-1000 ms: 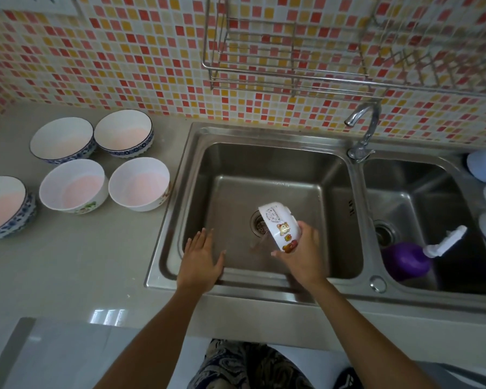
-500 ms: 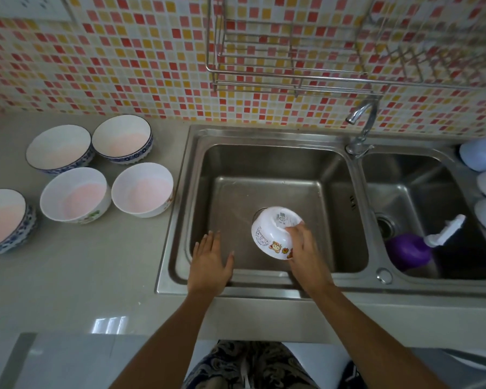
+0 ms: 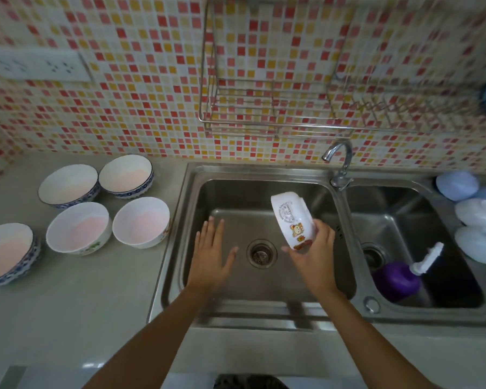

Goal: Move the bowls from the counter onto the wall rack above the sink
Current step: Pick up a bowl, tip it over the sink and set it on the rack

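The sink (image 3: 264, 299) lies under everything, and the wall rack (image 3: 264, 108) hangs bare above it. Five bowls (image 3: 141, 221) are still waiting on the desk (image 3: 76, 304). A small white bowl (image 3: 291, 220) is held tipped on its side by the right hand (image 3: 313, 259), in a grip at the low edge only. It could slip and crack in the sink. The left hand (image 3: 211, 256) is spread wide, holding nothing.
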Demonstrator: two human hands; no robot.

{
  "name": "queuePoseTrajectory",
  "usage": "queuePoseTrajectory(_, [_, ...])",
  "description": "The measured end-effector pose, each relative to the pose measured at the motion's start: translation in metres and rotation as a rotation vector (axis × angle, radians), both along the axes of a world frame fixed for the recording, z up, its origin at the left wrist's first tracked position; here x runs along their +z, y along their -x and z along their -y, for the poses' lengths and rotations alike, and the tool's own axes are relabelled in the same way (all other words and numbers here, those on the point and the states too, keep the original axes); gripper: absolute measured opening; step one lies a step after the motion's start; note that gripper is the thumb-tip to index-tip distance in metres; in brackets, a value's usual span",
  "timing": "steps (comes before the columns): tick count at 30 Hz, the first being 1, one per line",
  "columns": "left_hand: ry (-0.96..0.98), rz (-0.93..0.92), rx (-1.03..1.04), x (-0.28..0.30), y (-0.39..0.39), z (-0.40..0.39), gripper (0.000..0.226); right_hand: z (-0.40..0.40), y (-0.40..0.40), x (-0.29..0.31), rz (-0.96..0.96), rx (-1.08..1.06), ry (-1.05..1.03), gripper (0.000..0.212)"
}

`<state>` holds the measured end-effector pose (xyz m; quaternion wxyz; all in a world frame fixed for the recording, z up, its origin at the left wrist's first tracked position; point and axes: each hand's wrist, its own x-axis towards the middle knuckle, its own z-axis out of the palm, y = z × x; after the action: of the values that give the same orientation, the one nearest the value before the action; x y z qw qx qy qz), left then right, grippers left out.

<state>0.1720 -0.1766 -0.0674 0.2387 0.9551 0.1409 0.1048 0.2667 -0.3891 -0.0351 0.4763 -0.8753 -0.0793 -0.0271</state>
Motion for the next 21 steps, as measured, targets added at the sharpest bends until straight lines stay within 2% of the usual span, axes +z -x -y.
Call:
queuePoseTrajectory(3, [-0.129, 0.199, -0.028, 0.056, -0.046, -0.004, 0.065, 0.005, -0.016, 0.026, 0.006, -0.007, -0.153, 0.093])
queuePoseTrajectory(9, [-0.254, 0.473, -0.049, 0.164, -0.118, -0.002, 0.062, 0.014, -0.036, 0.087, -0.056, 0.053, -0.537, 0.079])
queuePoseTrajectory(12, [-0.357, 0.437, -0.065, 0.185, -0.143, -0.005, 0.058, 0.019, -0.045, 0.104, -0.135, 0.065, -0.671, 0.077])
queuePoseTrajectory(16, [-0.437, 0.260, -0.037, 0.183, -0.165, -0.016, 0.058, 0.023, -0.052, 0.118, -0.267, 0.067, -0.915, 0.056])
queuePoseTrajectory(21, [-0.519, 0.134, 0.023, 0.171, -0.170, -0.026, 0.061, 0.027, -0.059, 0.134, -0.344, 0.081, -1.000, 0.058])
